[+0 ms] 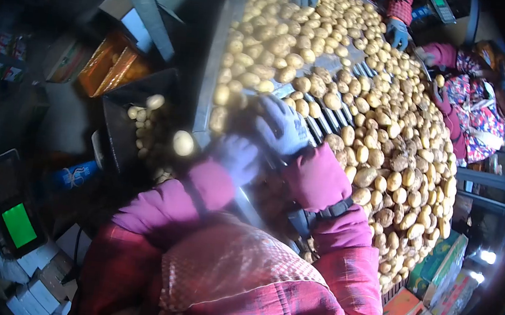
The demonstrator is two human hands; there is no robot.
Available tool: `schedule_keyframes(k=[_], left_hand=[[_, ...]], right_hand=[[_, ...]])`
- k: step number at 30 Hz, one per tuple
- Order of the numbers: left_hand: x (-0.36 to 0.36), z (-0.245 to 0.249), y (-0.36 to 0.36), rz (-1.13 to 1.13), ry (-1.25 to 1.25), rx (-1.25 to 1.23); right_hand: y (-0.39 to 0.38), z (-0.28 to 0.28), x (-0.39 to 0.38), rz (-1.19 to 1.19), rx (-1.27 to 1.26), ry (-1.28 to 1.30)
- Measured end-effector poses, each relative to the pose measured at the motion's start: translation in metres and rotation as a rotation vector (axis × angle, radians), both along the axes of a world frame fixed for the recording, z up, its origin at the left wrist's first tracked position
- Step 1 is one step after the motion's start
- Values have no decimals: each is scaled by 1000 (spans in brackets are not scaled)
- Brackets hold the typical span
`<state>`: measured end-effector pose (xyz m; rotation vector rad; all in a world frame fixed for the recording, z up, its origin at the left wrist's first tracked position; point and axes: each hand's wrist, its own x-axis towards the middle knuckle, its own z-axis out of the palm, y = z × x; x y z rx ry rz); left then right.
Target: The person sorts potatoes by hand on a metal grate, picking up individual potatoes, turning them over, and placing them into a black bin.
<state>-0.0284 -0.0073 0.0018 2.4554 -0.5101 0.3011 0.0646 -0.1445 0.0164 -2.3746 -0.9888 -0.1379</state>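
My right hand, in a pale grey-lavender glove, is over the sorting table's metal surface beside the slotted grate. Its fingers look apart and bent downward, and no potato shows in them. Smeared by motion, my gloved left hand is at the table's near left edge, so its fingers cannot be made out. A single pale potato appears in the air left of that hand, near a dark bin with several potatoes inside. Piled potatoes, some dirt-covered, spread over the table to the right and far side.
Across the table are another person's blue-gloved hands. A further person in a floral top stands at the right. On the left are an orange-wrapped crate and a device with a green screen. Cartons stand at lower right.
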Motion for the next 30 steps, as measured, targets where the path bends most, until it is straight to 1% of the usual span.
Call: schedule_keyframes(k=[2,3,4,6,8,10,11,13,16,18,20,21,22,23,24,26,27,28,29,30], left_hand=[[-6,4,2,32,-195,-13],[-6,-5,3,42,-90,-87],[-6,-8,2,49,-71,-92],[-5,-10,1,73,-38,-96],[-4,2,3,22,-97,-16],[-4,-3,3,44,-19,-65],[-4,-2,3,54,-9,-66],[-5,3,2,71,11,-70],[-7,-6,1,61,-58,-77],[-7,-5,13,-126,-179,116],[-8,10,11,-88,-84,24],[-9,-9,6,-64,-50,55],[-8,-9,7,-109,-89,73],[-7,-8,10,-153,-127,93],[-7,-7,11,-197,-164,114],[-8,-26,7,-150,-140,104],[-6,-32,5,-119,-132,104],[-4,-32,6,-118,-138,98],[-3,-31,7,-116,-141,95],[-5,-31,8,-115,-125,87]], right_hand=[[-19,7,-25,19,-245,-22],[-27,-4,-35,83,-384,-29],[-33,-16,-42,145,-518,-33],[-31,-33,-25,168,-545,-45],[-25,-17,-13,161,-584,-29],[-33,-32,1,215,-545,-116],[-35,-36,5,214,-482,-160],[-32,-26,11,206,-360,-250],[-34,31,35,-112,-511,76],[-83,36,27,-450,-277,42],[-137,33,11,-635,-544,-38],[-160,36,0,-603,-774,-39],[-163,46,-14,-561,-999,-38],[-159,51,-27,-567,-1029,28],[-127,76,-30,-611,-1076,214],[-100,87,-20,-526,-1078,507],[-109,53,-22,-549,-1062,356],[-97,41,-26,-563,-1044,203],[-90,37,-21,-640,-1058,370],[-77,47,-20,-667,-996,452]])
